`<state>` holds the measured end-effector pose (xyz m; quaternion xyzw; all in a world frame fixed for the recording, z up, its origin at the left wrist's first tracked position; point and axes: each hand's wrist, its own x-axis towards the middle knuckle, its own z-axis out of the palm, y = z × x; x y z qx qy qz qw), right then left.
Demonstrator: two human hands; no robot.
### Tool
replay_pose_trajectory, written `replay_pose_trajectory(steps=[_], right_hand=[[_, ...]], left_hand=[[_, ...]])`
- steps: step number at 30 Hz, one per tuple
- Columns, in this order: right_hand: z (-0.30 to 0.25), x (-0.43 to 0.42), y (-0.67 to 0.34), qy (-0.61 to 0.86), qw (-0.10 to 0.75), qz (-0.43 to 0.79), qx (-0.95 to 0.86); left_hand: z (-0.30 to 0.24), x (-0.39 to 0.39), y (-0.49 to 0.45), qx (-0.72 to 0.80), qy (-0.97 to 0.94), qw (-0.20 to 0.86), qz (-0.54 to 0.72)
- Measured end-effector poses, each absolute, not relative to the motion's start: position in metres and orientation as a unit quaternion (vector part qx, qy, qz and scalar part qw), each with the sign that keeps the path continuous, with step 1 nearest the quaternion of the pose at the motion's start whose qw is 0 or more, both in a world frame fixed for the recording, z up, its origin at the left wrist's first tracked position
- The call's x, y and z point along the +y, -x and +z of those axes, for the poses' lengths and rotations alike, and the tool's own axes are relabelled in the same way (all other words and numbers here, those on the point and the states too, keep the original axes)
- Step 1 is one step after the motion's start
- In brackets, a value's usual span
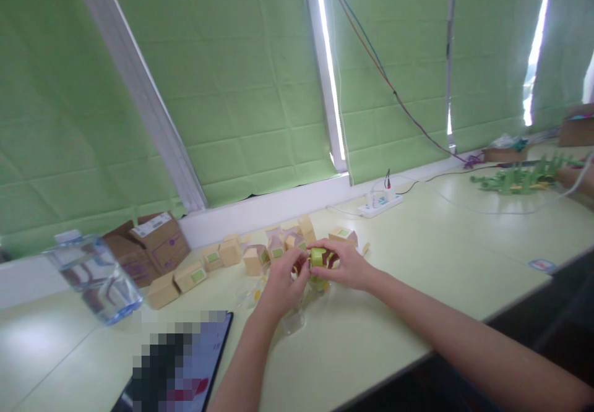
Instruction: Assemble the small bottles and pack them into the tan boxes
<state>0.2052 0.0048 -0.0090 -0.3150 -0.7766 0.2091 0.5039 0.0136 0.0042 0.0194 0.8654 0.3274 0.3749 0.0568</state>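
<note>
**Nearest:** at 7 o'clock from the hands, a tablet lies flat on the surface.

**Centre:** the left hand and right hand meet just above the surface. Each has its fingertips pinched on a small green piece. The piece lies at 1 o'clock of the left hand and 9 o'clock of the right. Both touch it, neither nearer, and its long axis cannot be told.

**Beyond:** a row of small boxes runs from 10 to 12 o'clock. A bottle is at 9 o'clock and a power strip at 1 o'clock.

Cardboard boxes matt; table smooth, glossy; bottle clear plastic
</note>
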Motion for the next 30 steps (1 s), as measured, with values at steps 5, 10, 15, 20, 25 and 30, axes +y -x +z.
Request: replay_pose_trajectory(steps=[5,10,15,20,25,30], right_hand=[[-0.009,0.003,-0.202,0.312,0.507,0.188,-0.781],[-0.005,-0.002,-0.200,0.300,0.507,0.160,-0.792],[-0.003,-0.004,-0.199,0.294,0.501,0.136,-0.803],[-0.007,-0.002,-0.200,0.311,0.502,0.151,-0.793],[-0.010,0.002,-0.207,0.333,0.519,0.180,-0.766],[-0.010,0.007,-0.212,0.339,0.524,0.204,-0.755]], left_hand=[[0.019,0.005,-0.008,0.349,-0.853,0.022,0.387],[0.019,0.007,-0.004,0.354,-0.850,0.008,0.390],[0.018,0.007,-0.003,0.353,-0.851,0.004,0.389],[0.015,0.008,0.001,0.359,-0.846,0.035,0.393],[0.014,0.014,0.010,0.389,-0.811,0.052,0.433],[0.016,0.012,0.008,0.355,-0.824,0.094,0.431]])
